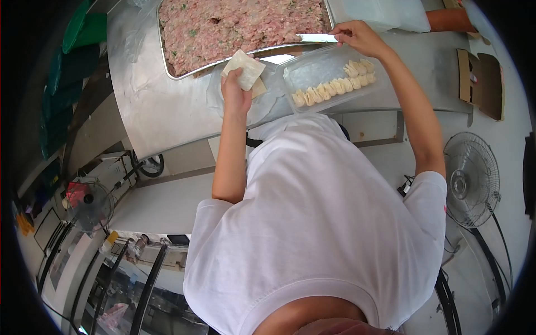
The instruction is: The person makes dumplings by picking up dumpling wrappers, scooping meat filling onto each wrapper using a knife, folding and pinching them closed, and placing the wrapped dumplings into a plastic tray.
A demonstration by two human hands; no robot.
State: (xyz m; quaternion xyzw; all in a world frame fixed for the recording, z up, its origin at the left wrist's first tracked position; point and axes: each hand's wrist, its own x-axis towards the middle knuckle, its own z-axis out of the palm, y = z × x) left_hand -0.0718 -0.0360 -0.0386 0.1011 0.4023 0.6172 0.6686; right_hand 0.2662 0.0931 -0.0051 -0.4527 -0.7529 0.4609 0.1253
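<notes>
My left hand [237,92] is closed on a square dumpling wrapper [245,68], with the thumb on top. Below that hand lies a clear plastic sheet [214,92], and a corner of another wrapper [259,87] shows beside the palm. In my right hand [355,38] is a flat, shiny spreading blade [317,38], its tip at the edge of the ground meat [240,28]. The meat, flecked with green, fills a metal tray [192,72]. Under my right forearm stands a clear plastic container [298,70] with rows of folded dumplings [334,88].
The steel table [139,111] runs across in front of me. White translucent containers [385,14] stand at the back right. An open cardboard box [480,84] and a fan [472,178] are on the right; another fan [89,206] is at the left.
</notes>
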